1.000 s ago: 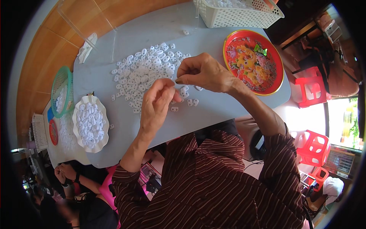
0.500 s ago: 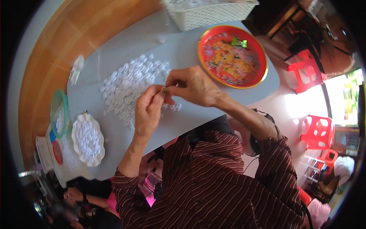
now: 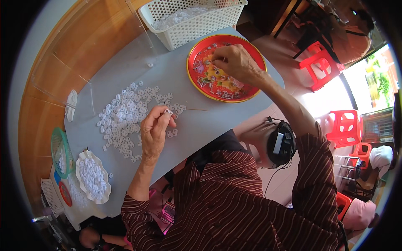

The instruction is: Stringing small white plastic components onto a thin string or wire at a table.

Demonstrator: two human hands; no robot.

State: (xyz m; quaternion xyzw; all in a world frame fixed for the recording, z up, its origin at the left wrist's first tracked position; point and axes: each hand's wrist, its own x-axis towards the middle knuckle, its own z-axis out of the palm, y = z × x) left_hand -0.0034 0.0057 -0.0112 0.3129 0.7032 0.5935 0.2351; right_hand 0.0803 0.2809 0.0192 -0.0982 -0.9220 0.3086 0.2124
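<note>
Between the thumb and fingertips of my left hand is a small white plastic piece with dark holes. That hand is above the near right edge of a loose pile of similar white pieces on the grey table. My right hand reaches over a round red tray with a gold rim and a flower print. Its thumb and fingers are drawn together near the tray's bottom; whatever lies between them is too small to make out. Many tiny silvery pieces are scattered in the tray.
A white perforated basket of pale pieces stands at the far edge. At the left are a scalloped white dish of white pieces and a green basket. Red stools stand to the right; other people sit nearby.
My right hand has left my left hand and moved away and right, over the red tray. My left hand still pinches the white piece. The view has shifted somewhat.
</note>
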